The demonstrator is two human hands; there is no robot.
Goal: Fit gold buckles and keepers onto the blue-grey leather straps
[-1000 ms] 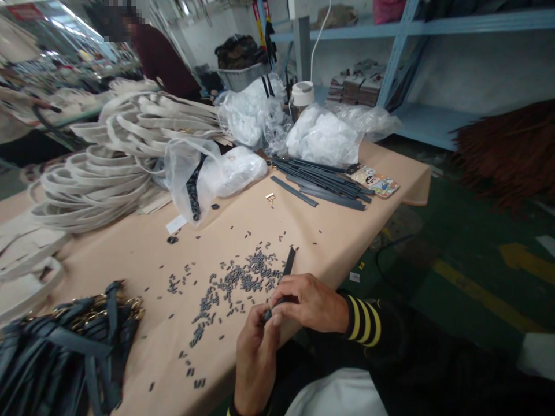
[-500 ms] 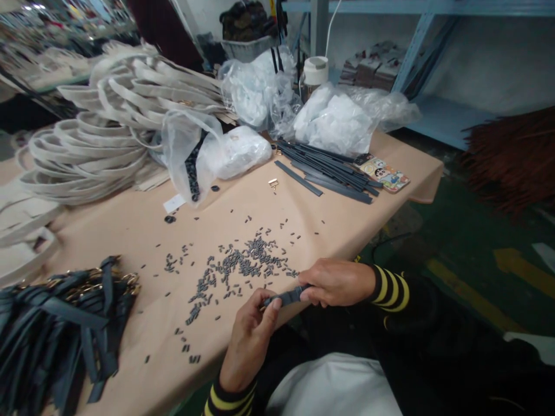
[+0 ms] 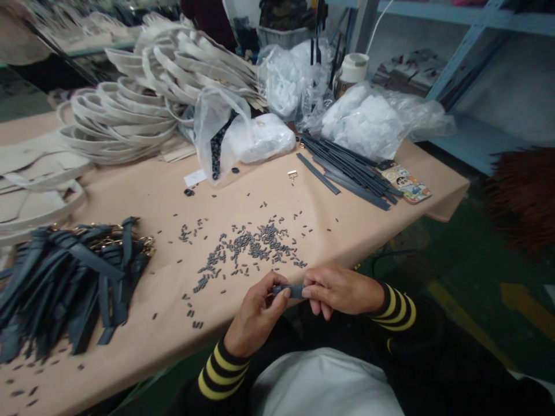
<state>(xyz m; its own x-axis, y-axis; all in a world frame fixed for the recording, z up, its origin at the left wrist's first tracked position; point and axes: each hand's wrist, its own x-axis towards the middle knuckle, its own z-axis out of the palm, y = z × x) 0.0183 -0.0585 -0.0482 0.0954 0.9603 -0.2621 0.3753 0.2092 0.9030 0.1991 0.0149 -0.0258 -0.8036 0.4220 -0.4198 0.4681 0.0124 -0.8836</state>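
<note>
A short dark grey strap point(image 3: 295, 290) spans the gap between my two hands, just off the table's front edge. My left hand point(image 3: 255, 315) is closed on its left end, thumb on top. On the other end, the fingers of my right hand point(image 3: 340, 290) pinch the strap and cover part of it. Just beyond my hands, many small dark keeper-like pieces point(image 3: 258, 242) lie scattered on the tan tabletop point(image 3: 147, 346). At the left is a heap of dark grey straps with gold metal fittings point(image 3: 82, 271).
Coiled cream straps point(image 3: 121, 118) pile up at the back left. Clear plastic bags point(image 3: 269, 138) stand behind the small pieces. Flat dark strips point(image 3: 347, 167) lie beside a cartoon-patterned phone case point(image 3: 410, 184). A gold fitting point(image 3: 292, 174) sits alone. Blue shelving point(image 3: 463, 52) rises at the back right.
The camera view has shifted, so the table appears farther right and a little tilted. Both hands still hold the strap, now more level between them. The right fingers have shifted slightly on it.
</note>
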